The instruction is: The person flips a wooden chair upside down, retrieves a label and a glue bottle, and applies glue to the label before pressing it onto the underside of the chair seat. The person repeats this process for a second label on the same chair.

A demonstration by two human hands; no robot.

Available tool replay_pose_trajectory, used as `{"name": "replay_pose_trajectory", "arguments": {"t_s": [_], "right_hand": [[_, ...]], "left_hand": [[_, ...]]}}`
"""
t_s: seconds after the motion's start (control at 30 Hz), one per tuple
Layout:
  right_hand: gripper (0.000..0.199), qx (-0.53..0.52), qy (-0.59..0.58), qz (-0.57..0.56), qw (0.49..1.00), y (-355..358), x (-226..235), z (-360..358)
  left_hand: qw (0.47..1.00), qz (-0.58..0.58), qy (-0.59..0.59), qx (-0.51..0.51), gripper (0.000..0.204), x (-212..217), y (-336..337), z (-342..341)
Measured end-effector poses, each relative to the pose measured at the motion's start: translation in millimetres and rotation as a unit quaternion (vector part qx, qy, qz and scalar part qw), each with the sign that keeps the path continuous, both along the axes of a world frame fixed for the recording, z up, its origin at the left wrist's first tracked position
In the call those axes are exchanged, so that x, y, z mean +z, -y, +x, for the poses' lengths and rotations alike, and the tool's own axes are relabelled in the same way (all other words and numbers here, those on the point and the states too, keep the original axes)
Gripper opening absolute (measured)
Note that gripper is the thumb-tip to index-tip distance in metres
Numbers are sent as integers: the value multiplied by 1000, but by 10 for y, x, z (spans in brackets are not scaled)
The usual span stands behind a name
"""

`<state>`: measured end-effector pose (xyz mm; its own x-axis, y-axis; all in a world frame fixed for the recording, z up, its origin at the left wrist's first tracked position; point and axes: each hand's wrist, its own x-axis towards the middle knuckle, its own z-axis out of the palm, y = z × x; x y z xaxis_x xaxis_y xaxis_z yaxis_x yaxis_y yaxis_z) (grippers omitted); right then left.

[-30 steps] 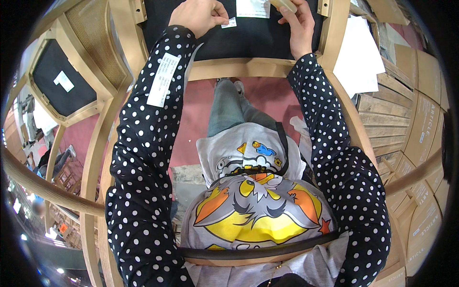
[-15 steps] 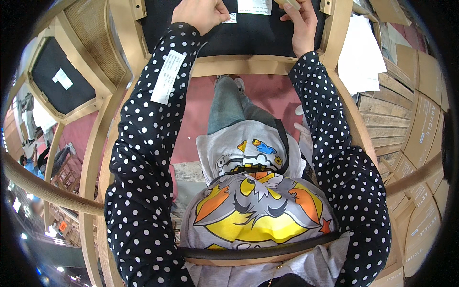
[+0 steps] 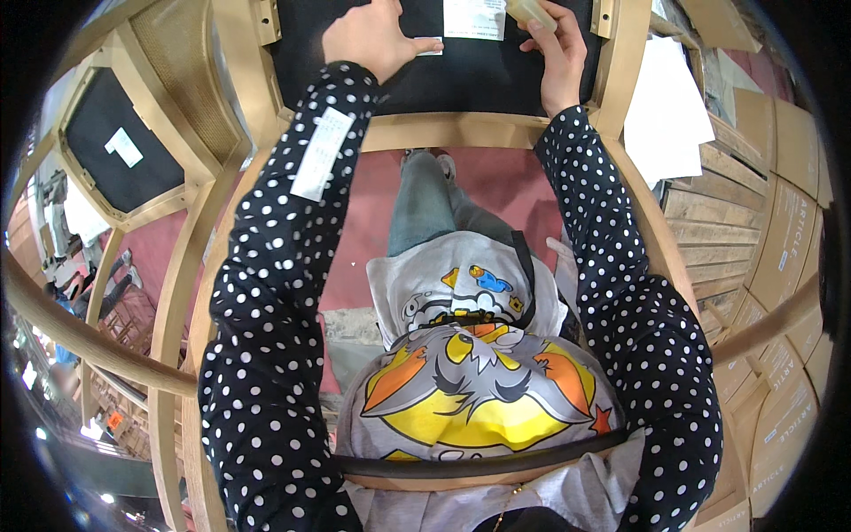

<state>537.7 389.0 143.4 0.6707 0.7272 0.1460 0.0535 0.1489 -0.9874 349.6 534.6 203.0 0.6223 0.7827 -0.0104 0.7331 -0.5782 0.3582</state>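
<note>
The upturned chair seat has a black underside (image 3: 425, 87) inside a light wooden frame (image 3: 456, 131). My left hand (image 3: 370, 42) lies on the black cloth, fingers pointing away and thumb stretched out to the right. That thumb presses on a small white sticker (image 3: 435, 44), covering part of it. To its right, a larger white printed label (image 3: 473, 19) is on the cloth, its top cut off by the picture's edge. My right hand (image 3: 564, 64) grips a small pale-yellow block-like piece (image 3: 533, 14) beside this label; its exact kind is unclear.
White paper sheets (image 3: 667, 113) lie at the right over wooden slats (image 3: 714, 220). Cardboard boxes (image 3: 784, 239) are stacked beyond. Another chair (image 3: 133, 199) with a labelled black underside stands on the left. A strip of printed labels (image 3: 321, 155) clings to my left sleeve.
My left hand has gone from pinching the small sticker's edge to pressing it with an outstretched thumb. My right hand still holds the pale-yellow piece. The whole view has shifted slightly.
</note>
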Motion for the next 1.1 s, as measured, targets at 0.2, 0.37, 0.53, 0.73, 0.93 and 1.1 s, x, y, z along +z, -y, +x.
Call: {"name": "replay_pose_trajectory", "arguments": {"t_s": [0.2, 0.37, 0.53, 0.73, 0.93, 1.1], "right_hand": [[32, 32, 4, 29, 999, 14, -85, 68], [37, 99, -107, 59, 988, -8, 174, -123], [56, 285, -193, 59, 937, -92, 626, -542], [54, 436, -185, 33, 880, -165, 924, -975], [56, 457, -203, 8, 866, -150, 1046, -913], [59, 421, -85, -8, 903, -158, 1218, -570]], "left_hand": [[995, 57, 41, -74, 47, -194, -37, -98], [949, -280, 85, -114, 61, -150, -480, -227], [580, -645, 488, 97, 23, 77, -995, -211], [329, -690, 626, 157, 19, 354, -1041, -160], [331, -684, 630, 159, 18, 440, -967, -66], [438, -620, 627, 176, 15, 360, -1053, -70]]}}
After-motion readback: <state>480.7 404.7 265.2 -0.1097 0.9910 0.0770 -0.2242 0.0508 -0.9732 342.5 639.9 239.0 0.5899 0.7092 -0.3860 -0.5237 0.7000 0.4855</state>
